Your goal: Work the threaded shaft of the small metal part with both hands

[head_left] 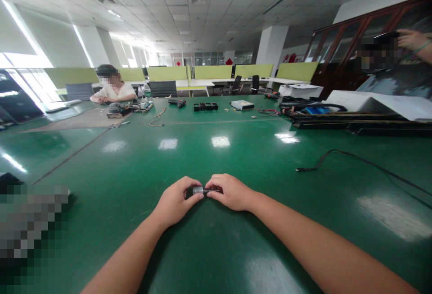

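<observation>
A short silver cylinder point(198, 190) with a dark end lies level in front of me, just above or on the green table. My left hand point(177, 200) is closed around it, thumb and fingers curled at its left side. From its right end runs a thin dark rod-like part point(213, 190), gripped by the fingertips of my right hand point(231, 191). The two pieces meet end to end between my hands; whether they are joined I cannot make out. My fingers cover much of both.
The green table point(263, 163) spreads around my hands. A black cable point(357, 155) lies to the right. Farther back are a power drill point(177, 102), a black part point(205, 106), a white box point(242, 104) and dark rails point(337, 120). One person sits far left; another stands at right.
</observation>
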The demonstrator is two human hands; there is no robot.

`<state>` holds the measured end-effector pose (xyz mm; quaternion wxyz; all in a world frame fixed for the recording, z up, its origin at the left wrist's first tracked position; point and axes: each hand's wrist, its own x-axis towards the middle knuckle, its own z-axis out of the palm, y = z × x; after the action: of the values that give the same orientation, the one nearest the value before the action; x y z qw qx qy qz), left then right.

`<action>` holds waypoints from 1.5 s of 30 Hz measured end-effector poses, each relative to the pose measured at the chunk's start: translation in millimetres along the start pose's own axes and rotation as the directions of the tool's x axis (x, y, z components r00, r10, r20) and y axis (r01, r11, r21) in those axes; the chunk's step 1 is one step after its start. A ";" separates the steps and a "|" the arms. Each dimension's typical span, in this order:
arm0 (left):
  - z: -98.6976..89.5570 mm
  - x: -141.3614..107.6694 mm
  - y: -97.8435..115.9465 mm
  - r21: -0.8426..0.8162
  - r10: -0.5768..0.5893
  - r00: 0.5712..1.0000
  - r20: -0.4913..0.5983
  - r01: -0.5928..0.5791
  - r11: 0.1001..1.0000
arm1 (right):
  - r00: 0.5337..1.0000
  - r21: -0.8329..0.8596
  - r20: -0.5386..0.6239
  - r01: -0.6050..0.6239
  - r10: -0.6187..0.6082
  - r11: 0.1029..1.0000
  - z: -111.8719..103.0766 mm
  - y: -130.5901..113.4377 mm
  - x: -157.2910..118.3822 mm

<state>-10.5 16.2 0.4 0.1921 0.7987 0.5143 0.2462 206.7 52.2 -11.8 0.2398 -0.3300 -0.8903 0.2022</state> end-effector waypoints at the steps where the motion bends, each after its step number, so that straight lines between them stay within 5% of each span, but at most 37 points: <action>1: -0.1 0.1 0.1 0.000 -0.001 1.000 0.002 0.001 1.000 | 1.000 -0.007 0.008 0.003 -0.003 1.000 -0.5 -0.1 0.1; 12: 0.6 -0.3 -0.5 -0.004 -0.004 1.000 0.004 0.004 1.000 | 0.997 -0.063 0.018 0.076 -0.075 0.995 -0.3 -2.3 0.5; 45: 0.7 -0.6 0.6 -0.010 -0.018 1.000 0.014 0.018 1.000 | 0.999 -0.032 -0.005 0.048 -0.048 0.998 -2.2 0.2 -2.6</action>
<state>-9.8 15.4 0.1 0.2020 0.7948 0.5187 0.2417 209.8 51.0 -11.0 0.2417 -0.3129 -0.9004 0.1815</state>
